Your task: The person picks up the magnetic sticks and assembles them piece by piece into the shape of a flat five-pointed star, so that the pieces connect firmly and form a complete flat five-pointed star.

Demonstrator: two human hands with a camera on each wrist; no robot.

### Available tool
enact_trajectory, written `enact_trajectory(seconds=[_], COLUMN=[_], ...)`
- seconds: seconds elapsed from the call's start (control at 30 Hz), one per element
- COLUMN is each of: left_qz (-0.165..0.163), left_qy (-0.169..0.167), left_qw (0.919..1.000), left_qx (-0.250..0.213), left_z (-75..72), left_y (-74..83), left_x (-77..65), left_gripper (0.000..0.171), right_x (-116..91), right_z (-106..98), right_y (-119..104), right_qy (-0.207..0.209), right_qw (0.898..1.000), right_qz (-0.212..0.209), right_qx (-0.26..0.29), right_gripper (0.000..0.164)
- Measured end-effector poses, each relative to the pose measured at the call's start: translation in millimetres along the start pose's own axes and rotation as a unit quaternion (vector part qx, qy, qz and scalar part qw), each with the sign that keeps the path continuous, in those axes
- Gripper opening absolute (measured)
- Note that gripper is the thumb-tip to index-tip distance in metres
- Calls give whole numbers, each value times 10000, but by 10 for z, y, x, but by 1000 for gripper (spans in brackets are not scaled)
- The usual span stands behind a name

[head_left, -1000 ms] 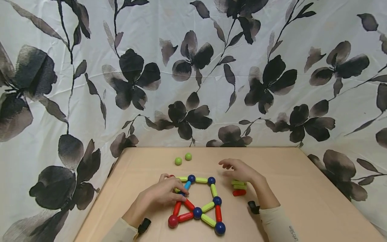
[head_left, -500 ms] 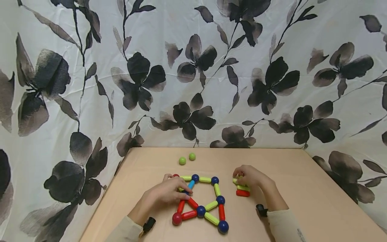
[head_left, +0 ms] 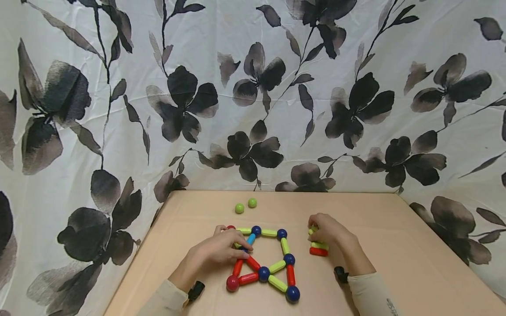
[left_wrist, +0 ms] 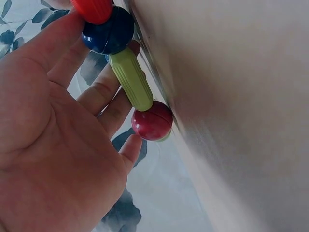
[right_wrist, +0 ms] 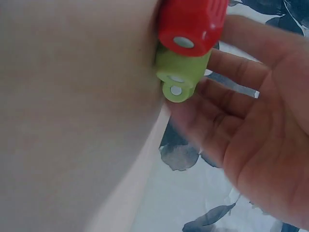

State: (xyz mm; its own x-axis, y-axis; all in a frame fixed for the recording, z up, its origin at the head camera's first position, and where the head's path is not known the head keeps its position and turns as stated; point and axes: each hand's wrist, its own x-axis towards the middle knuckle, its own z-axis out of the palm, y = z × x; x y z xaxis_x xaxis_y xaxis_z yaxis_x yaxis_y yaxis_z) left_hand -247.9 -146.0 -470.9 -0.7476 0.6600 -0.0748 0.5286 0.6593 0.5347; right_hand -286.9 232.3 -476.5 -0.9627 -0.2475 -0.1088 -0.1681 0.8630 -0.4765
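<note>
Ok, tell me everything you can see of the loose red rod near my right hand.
The red rod looks like glossy plastic, with grooved sides and a silvery disc in its visible end. It lies on the table, nearest you in its group, beside a green rod. Whether your right hand touches it is unclear.

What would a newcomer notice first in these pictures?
Probably the colourful frame of balls and rods on the table, with the left hand on its left side. Then perhaps the right hand at the loose rods further right, and the dark flowers on the backdrop behind.
</note>
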Motion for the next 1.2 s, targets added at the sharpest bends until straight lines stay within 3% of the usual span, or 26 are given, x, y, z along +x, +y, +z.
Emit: enact_trajectory(seconds=[0.27, 0.73, 1.2], left_qz=[62, 6, 45], left_qy=[17, 53, 55], left_qw=[9999, 10000, 9999], left_qx=[99, 52, -75], left_z=[13, 18, 12], left_y=[3, -12, -23], left_x=[26, -2, 8], left_gripper=[27, 27, 25], right_x=[1, 27, 88], right_z=[-6, 3, -53], right_y=[33, 27, 44], right_qy=[19, 115, 837], right_qw=[9997, 9990, 9941], right_qz=[196, -193, -170], right_qx=[-131, 391, 668], right_gripper=[23, 31, 16])
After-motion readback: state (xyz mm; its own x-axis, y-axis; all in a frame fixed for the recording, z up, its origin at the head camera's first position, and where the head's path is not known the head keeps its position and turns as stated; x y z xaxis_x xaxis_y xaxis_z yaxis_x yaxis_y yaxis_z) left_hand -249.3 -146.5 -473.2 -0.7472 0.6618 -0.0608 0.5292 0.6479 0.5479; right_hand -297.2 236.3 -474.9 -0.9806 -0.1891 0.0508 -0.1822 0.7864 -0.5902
